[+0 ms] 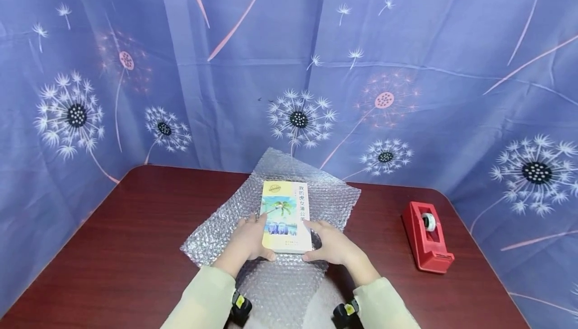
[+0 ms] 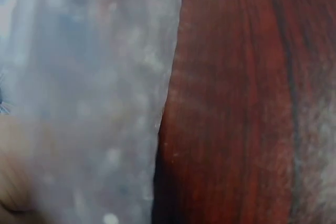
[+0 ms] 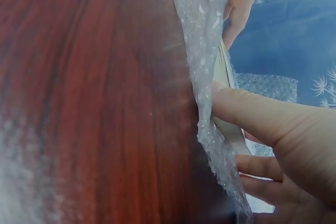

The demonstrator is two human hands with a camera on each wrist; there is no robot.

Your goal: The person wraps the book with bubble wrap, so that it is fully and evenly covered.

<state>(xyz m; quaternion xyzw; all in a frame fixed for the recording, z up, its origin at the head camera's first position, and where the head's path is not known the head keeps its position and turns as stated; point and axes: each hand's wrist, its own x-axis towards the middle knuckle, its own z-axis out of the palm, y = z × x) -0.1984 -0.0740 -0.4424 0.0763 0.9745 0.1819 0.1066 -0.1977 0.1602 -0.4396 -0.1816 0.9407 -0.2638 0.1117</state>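
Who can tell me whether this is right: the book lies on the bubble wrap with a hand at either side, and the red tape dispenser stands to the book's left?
Not quite: the head view shows the red tape dispenser to the book's right. The book does lie on the bubble wrap, between left hand and right hand.

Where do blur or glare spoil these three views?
Left wrist: the bubble wrap is badly blurred; right wrist: the right hand is clearer, with pale glare on the table at lower left; head: the book shows fairly clearly, glints dot the bubble wrap.
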